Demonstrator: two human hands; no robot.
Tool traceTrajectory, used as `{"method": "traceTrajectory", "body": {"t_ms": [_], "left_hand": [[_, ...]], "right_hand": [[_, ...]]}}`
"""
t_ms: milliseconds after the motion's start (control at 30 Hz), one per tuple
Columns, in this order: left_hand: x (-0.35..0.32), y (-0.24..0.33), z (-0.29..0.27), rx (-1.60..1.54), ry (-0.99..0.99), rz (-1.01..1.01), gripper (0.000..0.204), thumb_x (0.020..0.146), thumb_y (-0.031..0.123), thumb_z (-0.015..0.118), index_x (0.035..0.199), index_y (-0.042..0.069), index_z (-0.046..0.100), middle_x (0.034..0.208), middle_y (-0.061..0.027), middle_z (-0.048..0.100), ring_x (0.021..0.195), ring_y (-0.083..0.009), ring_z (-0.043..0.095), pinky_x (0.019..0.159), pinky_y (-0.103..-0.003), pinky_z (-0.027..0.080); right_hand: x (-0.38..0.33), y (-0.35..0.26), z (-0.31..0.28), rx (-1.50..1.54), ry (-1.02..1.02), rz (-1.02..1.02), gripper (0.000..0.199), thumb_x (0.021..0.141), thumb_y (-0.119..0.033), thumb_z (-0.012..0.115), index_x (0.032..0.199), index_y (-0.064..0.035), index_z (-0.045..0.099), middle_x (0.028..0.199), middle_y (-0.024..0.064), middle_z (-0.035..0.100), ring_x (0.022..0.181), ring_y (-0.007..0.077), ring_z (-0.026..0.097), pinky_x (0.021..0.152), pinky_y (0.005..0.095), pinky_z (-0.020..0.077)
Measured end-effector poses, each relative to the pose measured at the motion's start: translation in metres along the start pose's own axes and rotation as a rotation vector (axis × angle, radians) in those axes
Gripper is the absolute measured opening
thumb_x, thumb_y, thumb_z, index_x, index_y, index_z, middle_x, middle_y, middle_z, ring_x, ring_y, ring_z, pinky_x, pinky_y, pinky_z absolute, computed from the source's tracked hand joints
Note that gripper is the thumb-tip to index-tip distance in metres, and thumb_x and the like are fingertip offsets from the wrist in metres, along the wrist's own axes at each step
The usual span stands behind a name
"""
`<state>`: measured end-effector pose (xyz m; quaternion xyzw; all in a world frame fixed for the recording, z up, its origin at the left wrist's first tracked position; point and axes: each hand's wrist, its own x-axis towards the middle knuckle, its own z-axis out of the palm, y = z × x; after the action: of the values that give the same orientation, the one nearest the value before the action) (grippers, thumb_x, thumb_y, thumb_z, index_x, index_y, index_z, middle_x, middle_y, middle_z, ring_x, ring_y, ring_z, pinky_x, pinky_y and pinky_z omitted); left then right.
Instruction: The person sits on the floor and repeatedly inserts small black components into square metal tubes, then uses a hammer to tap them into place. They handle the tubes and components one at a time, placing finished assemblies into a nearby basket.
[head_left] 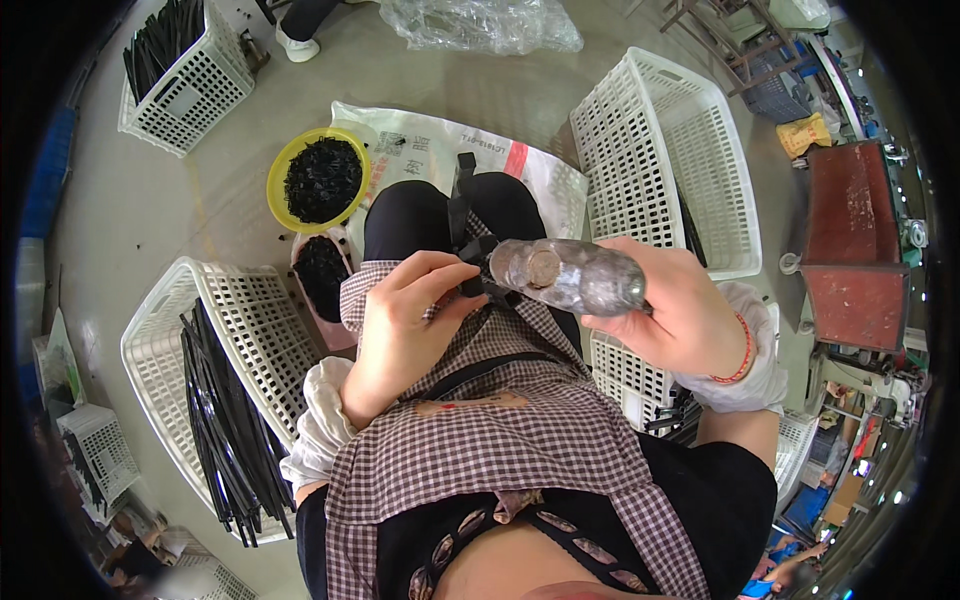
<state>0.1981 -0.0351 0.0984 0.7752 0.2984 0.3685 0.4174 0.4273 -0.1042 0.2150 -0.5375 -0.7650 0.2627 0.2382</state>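
Note:
My right hand (680, 305) is closed around a hammer (600, 277), whose worn grey metal head hangs over my lap. The round end of its handle shows in the top of the head; the rest is hidden below. Just left of the hammer, my left hand (400, 315) pinches a small black piece (473, 284) between thumb and fingers. A narrow black strip (461, 200) runs away from there between my knees. The hammer's striking end is close to the black piece; whether they touch I cannot tell. A checked apron (490, 440) covers my lap.
A yellow basin (274, 195) and a pink basin (337, 338) hold small black parts. White crates stand left (150, 350) with long black strips (235, 430), right (740, 190), and far left (210, 105). A white sack (555, 190) lies ahead; a person's shoe (297, 47) is beyond.

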Motion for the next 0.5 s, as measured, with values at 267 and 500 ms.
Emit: {"method": "traceTrajectory", "body": {"t_ms": [267, 500], "left_hand": [[-0.001, -0.005, 0.0, -0.062, -0.007, -0.068, 0.04, 0.067, -0.001, 0.08, 0.104, -0.001, 0.066, 0.098, -0.0092, 0.064, 0.07, -0.0151, 0.064, 0.062, -0.026, 0.054], [-0.014, -0.02, -0.009, -0.102, 0.024, -0.132, 0.044, 0.066, -0.002, 0.08, 0.108, -0.001, 0.065, 0.099, -0.0091, 0.064, 0.071, -0.0135, 0.064, 0.062, -0.024, 0.054]], "right_hand": [[0.002, 0.008, 0.019, 0.0, -0.058, 0.037, 0.035, 0.084, -0.024, 0.073, 0.103, 0.0002, 0.057, 0.073, 0.0127, 0.06, 0.06, 0.0326, 0.061, 0.052, 0.0367, 0.0469], [0.017, -0.055, -0.023, -0.118, -0.002, 0.016, 0.039, 0.075, -0.018, 0.076, 0.108, -0.0038, 0.06, 0.079, 0.0105, 0.064, 0.066, 0.0301, 0.065, 0.059, 0.0339, 0.052]]}}
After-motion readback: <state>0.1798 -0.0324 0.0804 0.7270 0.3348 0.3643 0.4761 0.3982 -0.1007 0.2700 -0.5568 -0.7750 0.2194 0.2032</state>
